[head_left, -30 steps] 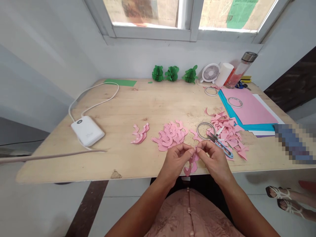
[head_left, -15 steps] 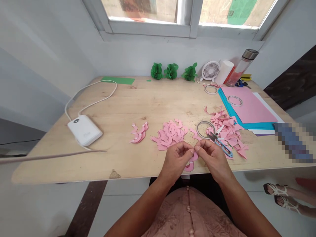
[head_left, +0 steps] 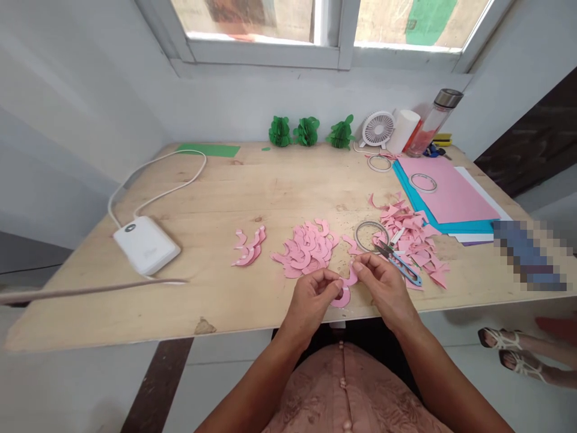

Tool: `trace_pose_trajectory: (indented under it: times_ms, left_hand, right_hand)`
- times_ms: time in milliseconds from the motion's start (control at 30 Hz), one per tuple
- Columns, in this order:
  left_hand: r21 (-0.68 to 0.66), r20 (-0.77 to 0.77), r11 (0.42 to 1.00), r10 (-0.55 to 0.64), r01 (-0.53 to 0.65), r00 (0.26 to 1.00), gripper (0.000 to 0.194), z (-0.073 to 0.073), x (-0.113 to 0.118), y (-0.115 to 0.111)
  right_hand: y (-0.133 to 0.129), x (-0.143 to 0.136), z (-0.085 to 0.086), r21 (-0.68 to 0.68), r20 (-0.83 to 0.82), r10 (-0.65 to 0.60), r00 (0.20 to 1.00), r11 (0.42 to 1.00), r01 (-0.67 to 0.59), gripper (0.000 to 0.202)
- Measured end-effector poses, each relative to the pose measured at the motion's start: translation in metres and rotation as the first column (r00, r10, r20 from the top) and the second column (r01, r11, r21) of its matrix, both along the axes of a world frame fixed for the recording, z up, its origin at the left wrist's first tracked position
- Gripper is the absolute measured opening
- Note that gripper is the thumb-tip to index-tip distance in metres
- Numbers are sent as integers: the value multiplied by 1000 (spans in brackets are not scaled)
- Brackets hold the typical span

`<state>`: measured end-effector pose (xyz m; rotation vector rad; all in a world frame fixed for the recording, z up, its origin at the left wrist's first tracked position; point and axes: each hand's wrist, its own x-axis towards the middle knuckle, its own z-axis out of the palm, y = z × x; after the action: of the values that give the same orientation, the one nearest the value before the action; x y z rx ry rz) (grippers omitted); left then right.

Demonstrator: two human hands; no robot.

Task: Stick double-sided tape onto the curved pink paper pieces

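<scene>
Near the table's front edge, my left hand (head_left: 315, 296) is closed in a pinch at one side of a curved pink paper cutout (head_left: 344, 297). The fingertips of my right hand (head_left: 384, 285) pinch the upper right end of that cutout. A pile of similar wavy pink cutouts (head_left: 306, 248) lies just beyond my left hand. One single pink cutout (head_left: 350, 243) is beyond the gap between my hands. Blue-handled thread snips (head_left: 402, 266) lie behind my right hand, beside a roll of narrow tape (head_left: 372, 236) and pink paper scraps (head_left: 417, 243).
On the left are a white power bank (head_left: 146, 246) with a cable and a small group of pink cutouts (head_left: 250, 248). Green paper shapes (head_left: 306, 132), a small fan (head_left: 378, 129) and a bottle (head_left: 435, 123) stand at the back. Coloured paper sheets (head_left: 460, 195) lie on the right.
My hands have moved slightly apart, so more of the pink cutout shows between them. The whole view has shifted a little; the other things lie as before.
</scene>
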<state>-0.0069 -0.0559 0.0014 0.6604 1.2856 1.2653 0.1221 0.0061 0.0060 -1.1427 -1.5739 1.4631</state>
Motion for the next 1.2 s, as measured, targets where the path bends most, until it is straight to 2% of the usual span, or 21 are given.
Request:
trace_pose_trajectory:
  times_ms: [100,200,300,400,533,600,800,867,1033,1200]
  left_hand:
    - [15,-25,1000,-6,6,1000,15,-1,0,0]
    - [44,-83,998,-30,34,996,15,-4,1,-2]
    - [101,-249,991,-64,92,966,36,-6,3,-7]
    - [138,-476,980,-63,145,877,57,-7,6,-11]
    - [202,-680,964,10,174,733,62,-9,11,-11]
    - [239,-719,950,34,201,694,57,-11,13,-9]
    - [264,-730,941,50,214,682,48,-11,12,-7]
    - [274,-768,938,79,214,636,49,-11,12,-8]
    - [317,-875,899,154,301,460,57,-15,12,-10]
    - [372,-885,866,223,333,409,51,-15,12,-10]
  right_hand:
    - [-2,0,-1,-7,36,38,999,999,-38,22]
    - [-2,2,-5,21,77,10,997,1000,-12,24]
    - [0,3,-9,74,99,-46,994,997,39,22]
    - [1,2,-11,98,100,-83,992,992,73,22]
    - [1,0,-10,109,62,-122,991,987,115,21]
    - [2,0,-10,105,53,-133,990,986,127,20]
    - [3,0,-10,78,51,-148,988,986,144,20]
    - [2,-1,-10,69,43,-157,987,986,154,21]
    - [2,-3,-7,16,3,-188,982,982,188,23]
    - [1,-2,-5,-16,-24,-200,979,980,200,23]
